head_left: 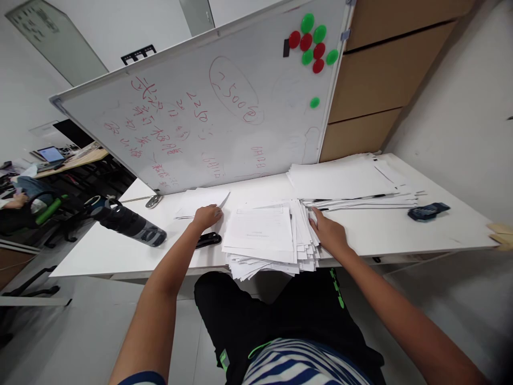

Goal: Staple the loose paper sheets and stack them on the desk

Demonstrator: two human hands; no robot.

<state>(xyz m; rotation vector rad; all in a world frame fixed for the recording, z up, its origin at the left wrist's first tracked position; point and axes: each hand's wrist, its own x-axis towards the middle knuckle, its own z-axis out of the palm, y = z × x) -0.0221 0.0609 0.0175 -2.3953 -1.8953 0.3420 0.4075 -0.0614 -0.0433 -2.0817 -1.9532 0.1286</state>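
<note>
A thick, fanned stack of white printed papers [264, 235] lies at the front edge of the white table [401, 235]. My right hand [328, 230] rests against the stack's right side, fingers curled into the sheet edges. My left hand [206, 216] is closed on the corner of a few separate sheets [200, 203] lying left of the stack. A black stapler [208, 240] sits just below my left hand.
A second big paper pile [344, 182] lies at the back right. A dark water bottle [128, 222] lies on its side at the left. A dark small object [428, 212] sits far right. A whiteboard [208, 107] leans behind the table. Another person sits far left.
</note>
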